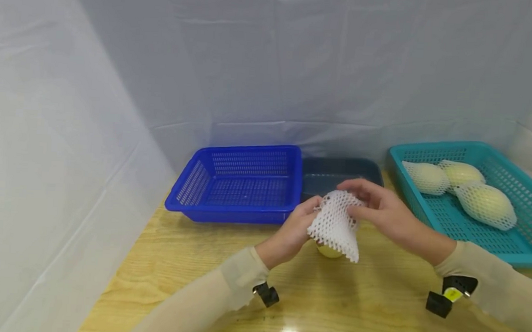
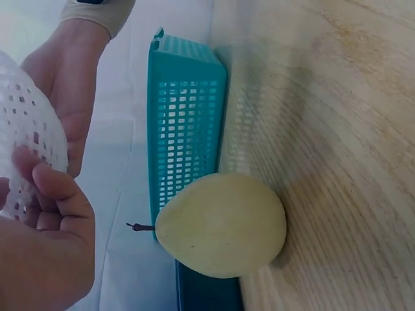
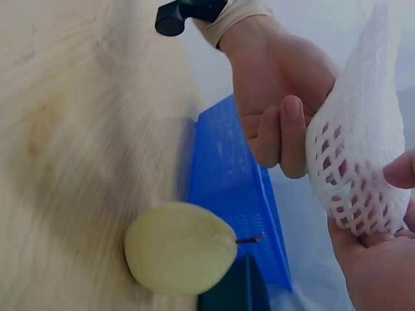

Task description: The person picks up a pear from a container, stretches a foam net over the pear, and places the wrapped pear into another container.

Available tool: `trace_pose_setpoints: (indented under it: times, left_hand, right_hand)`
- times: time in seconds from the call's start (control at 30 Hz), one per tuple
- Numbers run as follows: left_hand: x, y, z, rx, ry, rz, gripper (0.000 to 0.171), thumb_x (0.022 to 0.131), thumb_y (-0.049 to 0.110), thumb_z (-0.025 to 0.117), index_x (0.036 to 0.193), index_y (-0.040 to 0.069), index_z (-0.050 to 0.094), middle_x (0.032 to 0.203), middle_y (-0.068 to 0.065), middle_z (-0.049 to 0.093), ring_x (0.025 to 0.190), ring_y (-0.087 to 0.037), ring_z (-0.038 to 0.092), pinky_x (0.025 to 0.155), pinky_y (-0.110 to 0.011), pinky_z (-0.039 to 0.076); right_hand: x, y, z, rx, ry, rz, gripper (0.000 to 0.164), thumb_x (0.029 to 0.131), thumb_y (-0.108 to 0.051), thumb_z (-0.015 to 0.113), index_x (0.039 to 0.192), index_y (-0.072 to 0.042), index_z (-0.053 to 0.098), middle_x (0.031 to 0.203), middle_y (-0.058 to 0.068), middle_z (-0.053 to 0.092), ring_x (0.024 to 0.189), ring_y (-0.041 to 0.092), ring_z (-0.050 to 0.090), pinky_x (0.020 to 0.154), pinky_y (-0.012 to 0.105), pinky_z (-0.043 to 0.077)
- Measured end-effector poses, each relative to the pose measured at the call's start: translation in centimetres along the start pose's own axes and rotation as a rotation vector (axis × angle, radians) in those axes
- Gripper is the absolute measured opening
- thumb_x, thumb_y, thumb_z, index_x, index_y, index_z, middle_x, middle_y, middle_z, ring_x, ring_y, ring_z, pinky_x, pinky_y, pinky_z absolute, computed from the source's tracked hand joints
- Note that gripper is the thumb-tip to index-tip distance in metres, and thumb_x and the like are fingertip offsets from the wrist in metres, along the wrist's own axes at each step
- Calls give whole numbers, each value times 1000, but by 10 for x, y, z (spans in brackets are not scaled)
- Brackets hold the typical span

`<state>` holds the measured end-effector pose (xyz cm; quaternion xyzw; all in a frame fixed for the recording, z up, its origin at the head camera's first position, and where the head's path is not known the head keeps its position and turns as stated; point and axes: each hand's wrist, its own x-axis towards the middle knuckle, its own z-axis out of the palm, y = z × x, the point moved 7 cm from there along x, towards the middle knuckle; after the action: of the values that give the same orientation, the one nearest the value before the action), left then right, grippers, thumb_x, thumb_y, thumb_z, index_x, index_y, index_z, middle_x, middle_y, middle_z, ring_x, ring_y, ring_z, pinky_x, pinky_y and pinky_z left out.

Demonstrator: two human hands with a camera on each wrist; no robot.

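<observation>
A white foam fruit net point(image 1: 335, 221) hangs between my two hands above the table, its wide lower edge flared. From the left side, my left hand point(image 1: 293, 231) grips it; in the left wrist view that hand's curled fingers point(image 2: 61, 188) lie against the mesh. My right hand point(image 1: 387, 215) pinches the net from the other side, its thumb on the front and fingers behind. Below the net a bare yellow pear point(image 2: 224, 223) lies on its side on the wooden table, stem away from me. In the head view the net hides most of it.
A blue basket point(image 1: 236, 215) stands at the back left. Beside it sits a dark tub point(image 1: 342, 166), partly behind my hands. At the right, a teal basket point(image 1: 447, 230) contains several net-wrapped pears point(image 1: 487, 205). White sheeting point(image 1: 270, 76) closes off the back and left.
</observation>
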<state>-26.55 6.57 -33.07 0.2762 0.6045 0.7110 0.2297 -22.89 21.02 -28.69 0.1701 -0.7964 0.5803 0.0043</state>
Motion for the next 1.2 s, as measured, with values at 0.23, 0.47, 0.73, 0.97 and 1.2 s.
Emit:
trace_pose_setpoints:
  times: [0.23,0.47,0.73,0.97,1.2]
  left_hand:
    - [-2,-9,-2,-76,-17,-57,11,104,17,46,100,10,54,73,3,56,56,-11,48,54,-25,43]
    - [-6,-20,-7,-60,59,-116,14,102,20,50,95,10,55,71,0,55,52,-10,47,50,-24,43]
    - [-7,-34,-14,-11,156,-144,25,103,17,50,116,-3,57,74,-2,57,48,-9,43,45,-21,38]
    - [-4,-49,-19,57,247,-217,20,103,15,48,109,-3,56,71,-3,56,46,-8,43,43,-19,38]
    - [3,-61,-26,103,288,-253,19,102,13,47,106,-2,57,70,-3,55,43,-9,43,41,-19,39]
  right_hand:
    - [-3,15,4,223,-31,122,43,103,-4,48,145,-9,45,144,13,44,105,19,60,78,29,57]
    - [-8,26,6,341,11,242,45,99,-4,36,141,-15,48,132,11,48,91,17,59,68,28,54]
    - [-10,47,4,320,125,316,37,101,-8,37,135,-13,51,123,7,52,90,14,59,70,28,54]
    - [-8,70,8,248,196,370,39,102,-9,37,140,-6,46,123,12,52,87,13,60,71,29,54]
    - [-3,88,11,221,213,373,43,101,-8,39,143,0,41,128,19,51,90,13,59,72,29,53]
